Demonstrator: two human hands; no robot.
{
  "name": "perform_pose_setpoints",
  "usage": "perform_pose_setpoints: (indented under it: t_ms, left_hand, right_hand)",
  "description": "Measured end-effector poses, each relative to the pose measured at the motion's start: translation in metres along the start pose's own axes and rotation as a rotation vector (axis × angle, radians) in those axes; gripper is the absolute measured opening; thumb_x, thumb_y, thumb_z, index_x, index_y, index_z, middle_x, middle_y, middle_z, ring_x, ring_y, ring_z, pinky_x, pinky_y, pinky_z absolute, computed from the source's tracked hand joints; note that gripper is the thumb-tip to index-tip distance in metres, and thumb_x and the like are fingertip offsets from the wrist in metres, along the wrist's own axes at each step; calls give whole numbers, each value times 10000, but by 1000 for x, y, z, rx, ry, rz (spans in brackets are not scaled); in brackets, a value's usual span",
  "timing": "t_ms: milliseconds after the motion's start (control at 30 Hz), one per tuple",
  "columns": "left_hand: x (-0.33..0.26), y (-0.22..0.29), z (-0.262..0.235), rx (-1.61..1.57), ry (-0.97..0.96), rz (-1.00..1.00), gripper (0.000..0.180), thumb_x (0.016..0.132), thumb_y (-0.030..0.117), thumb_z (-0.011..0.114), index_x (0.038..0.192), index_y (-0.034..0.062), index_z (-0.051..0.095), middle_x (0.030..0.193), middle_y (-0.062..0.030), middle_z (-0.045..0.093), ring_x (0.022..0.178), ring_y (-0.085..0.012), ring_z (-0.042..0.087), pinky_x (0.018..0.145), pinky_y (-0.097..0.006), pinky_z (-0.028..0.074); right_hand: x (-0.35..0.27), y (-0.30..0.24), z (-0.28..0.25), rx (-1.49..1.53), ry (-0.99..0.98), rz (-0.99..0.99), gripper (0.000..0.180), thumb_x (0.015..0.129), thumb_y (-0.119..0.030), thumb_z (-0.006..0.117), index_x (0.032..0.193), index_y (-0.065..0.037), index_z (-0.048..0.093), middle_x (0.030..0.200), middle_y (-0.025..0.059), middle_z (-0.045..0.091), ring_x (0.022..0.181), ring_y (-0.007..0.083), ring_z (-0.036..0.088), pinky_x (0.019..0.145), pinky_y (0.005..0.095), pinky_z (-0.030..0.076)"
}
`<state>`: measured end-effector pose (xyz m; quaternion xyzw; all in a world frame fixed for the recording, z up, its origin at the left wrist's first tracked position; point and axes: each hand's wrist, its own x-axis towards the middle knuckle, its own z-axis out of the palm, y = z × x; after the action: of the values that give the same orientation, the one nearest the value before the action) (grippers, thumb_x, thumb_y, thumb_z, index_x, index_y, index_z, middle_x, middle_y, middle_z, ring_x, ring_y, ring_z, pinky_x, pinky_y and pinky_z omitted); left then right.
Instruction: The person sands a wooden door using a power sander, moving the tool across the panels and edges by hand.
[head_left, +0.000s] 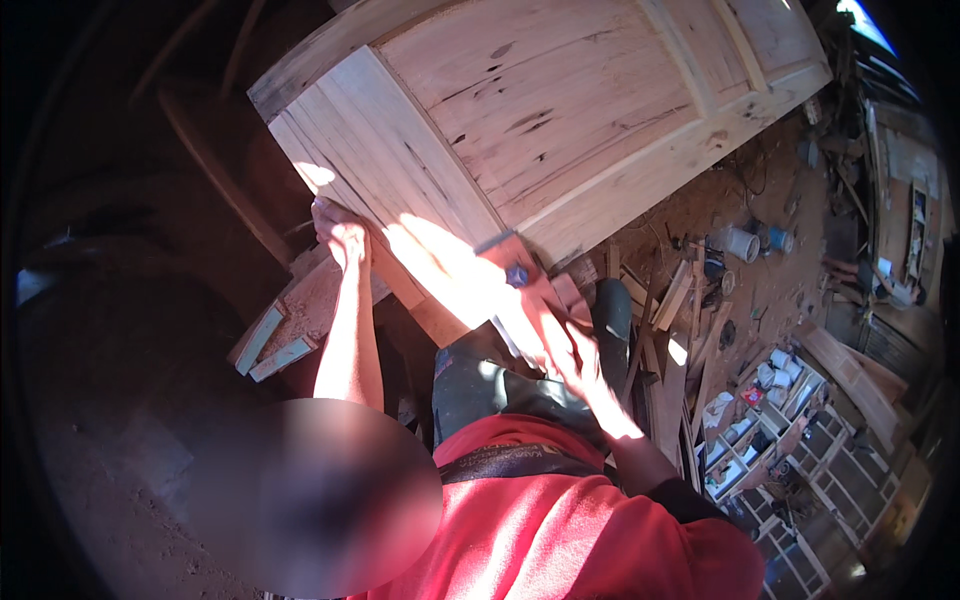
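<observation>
A large panelled wooden door [560, 110], or a similar framed panel, lies slanted in front of me. Bright sunlight washes out part of its near edge. My left hand [343, 235] is closed around the panel's left edge, its fingers partly hidden. In my right hand [573, 362] is a reddish-brown wooden block tool [535, 290] with a dark blue knob-like part, which looks like a hand plane. Its front end rests at the panel's near corner. The underside of the tool and its contact with the wood are hidden.
Beside my left forearm is a wooden piece [320, 300] with pale strips at its end. Planks and offcuts [680, 300] lie on the floor at right, near a white bucket [738, 243]. Farther right are a wooden frame [840, 465] and another person [905, 292].
</observation>
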<state>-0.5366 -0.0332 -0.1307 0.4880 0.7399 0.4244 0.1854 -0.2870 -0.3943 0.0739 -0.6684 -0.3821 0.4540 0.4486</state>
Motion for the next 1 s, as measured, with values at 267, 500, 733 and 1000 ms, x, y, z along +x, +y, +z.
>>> perform_pose_setpoints:
  t_ms: [267, 500, 733, 1000]
  left_hand:
    - [4, 43, -15, -19, -239, -193, 504, 1030, 419, 345, 1064, -36, 559, 965, -312, 632, 941, -497, 601, 810, -492, 465]
    - [2, 103, -26, -49, -255, -112, 505, 1036, 415, 343, 1002, -47, 545, 926, -326, 611, 881, -492, 581, 792, -479, 449]
    - [3, 99, -28, -49, -270, -115, 505, 1032, 405, 337, 964, -58, 529, 925, -320, 585, 875, -483, 532, 804, -481, 426]
    - [-1, 83, -21, 39, -216, 6, 498, 1031, 358, 381, 1168, -86, 562, 1177, -339, 590, 1134, -458, 558, 988, -452, 433]
  right_hand:
    - [85, -51, 17, 121, -83, 247, 425, 936, -322, 571, 1181, 26, 577, 723, 97, 615, 518, 169, 591, 498, 308, 473]
    - [250, -100, 65, 35, 0, -131, 453, 959, -345, 528, 1235, 11, 573, 790, 104, 665, 613, 174, 643, 555, 315, 494]
    - [366, -142, 100, -20, -42, -123, 457, 968, -431, 506, 1070, -2, 625, 510, 65, 591, 456, 190, 616, 463, 307, 481]
    - [489, -179, 133, -267, 167, -342, 428, 943, -513, 521, 970, -113, 670, 572, 20, 637, 504, 110, 625, 500, 280, 487]
